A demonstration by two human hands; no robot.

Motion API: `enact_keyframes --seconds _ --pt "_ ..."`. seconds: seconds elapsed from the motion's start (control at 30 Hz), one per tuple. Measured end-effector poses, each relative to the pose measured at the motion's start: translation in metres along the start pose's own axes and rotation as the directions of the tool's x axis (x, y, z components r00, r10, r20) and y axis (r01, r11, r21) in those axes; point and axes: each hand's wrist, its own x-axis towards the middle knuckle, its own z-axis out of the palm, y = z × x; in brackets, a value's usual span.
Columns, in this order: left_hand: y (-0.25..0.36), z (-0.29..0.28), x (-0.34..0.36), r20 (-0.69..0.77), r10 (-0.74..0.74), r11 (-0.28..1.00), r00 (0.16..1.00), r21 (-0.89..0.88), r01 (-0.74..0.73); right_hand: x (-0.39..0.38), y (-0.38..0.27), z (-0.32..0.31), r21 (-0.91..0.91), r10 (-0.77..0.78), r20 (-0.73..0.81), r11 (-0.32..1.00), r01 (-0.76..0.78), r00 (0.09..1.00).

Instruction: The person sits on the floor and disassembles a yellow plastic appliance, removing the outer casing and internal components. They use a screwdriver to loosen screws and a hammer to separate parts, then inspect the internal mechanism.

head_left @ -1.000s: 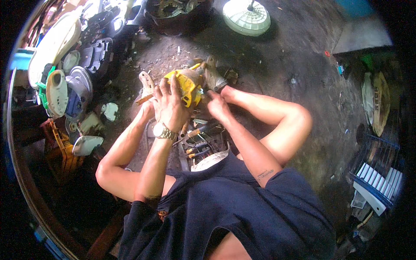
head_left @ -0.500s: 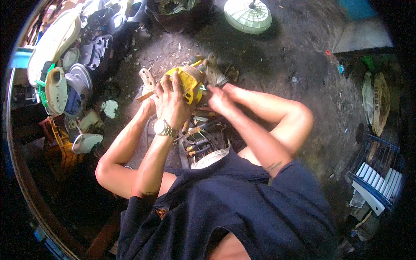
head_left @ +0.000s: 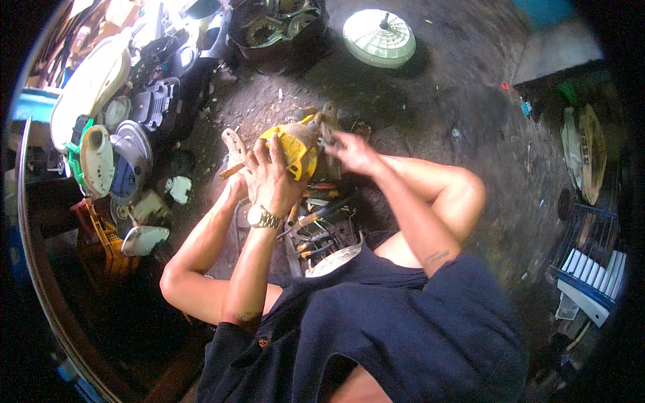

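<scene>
My left hand [head_left: 274,176], with a metal watch at the wrist, lies over a rounded yellow part [head_left: 300,149] with its fingers bent around the near side. Beneath that hand, a thin brown stick [head_left: 232,170] pokes out to the left. My right hand [head_left: 355,154] is beside the part's right side, its fingertips near a small greyish piece; motion blur hides whether they hold it. Hand tools [head_left: 317,216], some with yellow-and-black handles, lie in a heap between my legs. A perforated light sandal [head_left: 233,144] shows left of the yellow part.
A dark tub [head_left: 234,41] of metal parts and a round, ribbed whitish cover [head_left: 378,48] stand beyond my hands. Plastic housings [head_left: 132,149] and an orange crate [head_left: 107,232] crowd the left side. A blue wire rack [head_left: 591,232] with white slats is at right.
My right hand has shifted right, away from the yellow part, and its fingers have extended. My left hand keeps its hold. The whole view has moved slightly.
</scene>
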Motion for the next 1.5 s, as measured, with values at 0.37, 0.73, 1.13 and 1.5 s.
enact_keyframes --seconds 0.37,0.73,1.13,1.5 --pt "0.000 0.000 -0.001 -0.034 0.026 0.999 0.999 0.038 -0.025 -0.044 -0.010 0.075 0.117 0.062 -0.286 0.993 -0.030 0.956" --pt "-0.003 0.002 -0.001 0.003 -0.005 0.999 1.000 0.051 0.005 -0.036 -0.031 0.068 -0.060 0.127 -0.266 0.987 -0.148 0.956" --pt "-0.003 0.001 -0.001 -0.041 0.005 1.000 0.999 0.030 -0.004 -0.023 -0.041 0.036 -0.121 0.281 -0.133 0.947 -0.297 0.951" --pt "-0.008 0.006 -0.002 0.113 -0.065 0.985 0.991 0.166 0.045 0.010 -0.052 -0.018 -0.706 -0.310 0.122 0.640 0.301 0.943"
